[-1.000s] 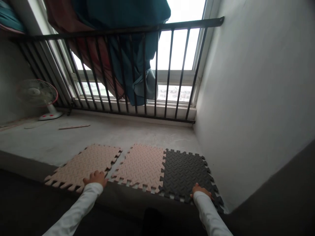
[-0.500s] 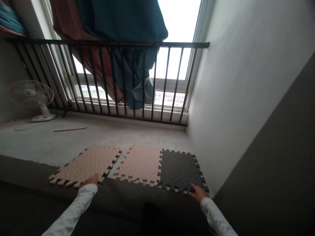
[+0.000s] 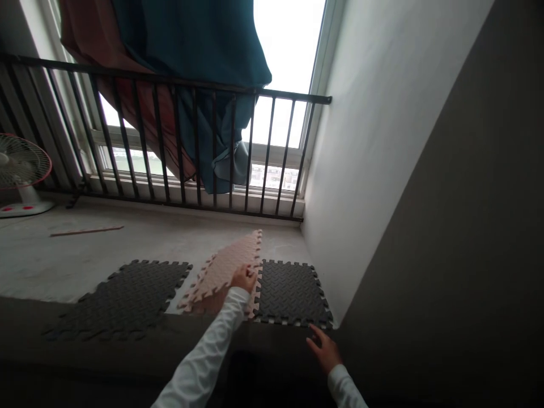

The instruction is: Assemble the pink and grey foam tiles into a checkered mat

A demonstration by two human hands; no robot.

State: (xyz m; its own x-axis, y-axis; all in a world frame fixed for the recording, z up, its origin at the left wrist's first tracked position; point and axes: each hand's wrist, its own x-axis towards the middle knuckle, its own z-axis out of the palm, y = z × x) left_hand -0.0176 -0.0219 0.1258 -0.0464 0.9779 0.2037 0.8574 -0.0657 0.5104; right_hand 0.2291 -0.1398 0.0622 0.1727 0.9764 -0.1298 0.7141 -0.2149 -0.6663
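My left hand [image 3: 244,278] is shut on a peach foam interlocking mat tile [image 3: 221,273], which stands tilted off the concrete with its far corner raised. Beside it, to the right, a dark grey tread-patterned foam tile [image 3: 291,292] lies flat. My right hand [image 3: 323,352] hangs open just below that tile's front edge, holding nothing. A second dark foam tile [image 3: 121,297] lies flat further left, its near part overhanging or meeting the dark front ledge. My left forearm hides the lower part of the peach tile.
The tiles lie on a concrete sill [image 3: 85,252] against a white wall [image 3: 382,170]. Behind stand a black metal railing [image 3: 170,79], a window with a teal and rust curtain [image 3: 182,45], a wooden strip [image 3: 87,230] and a fan [image 3: 21,164].
The middle peach tile has been lifted and tilted by my left hand. The left tile now shows dark instead of peach. My right hand has drawn back off the dark tile, and the view has swung.
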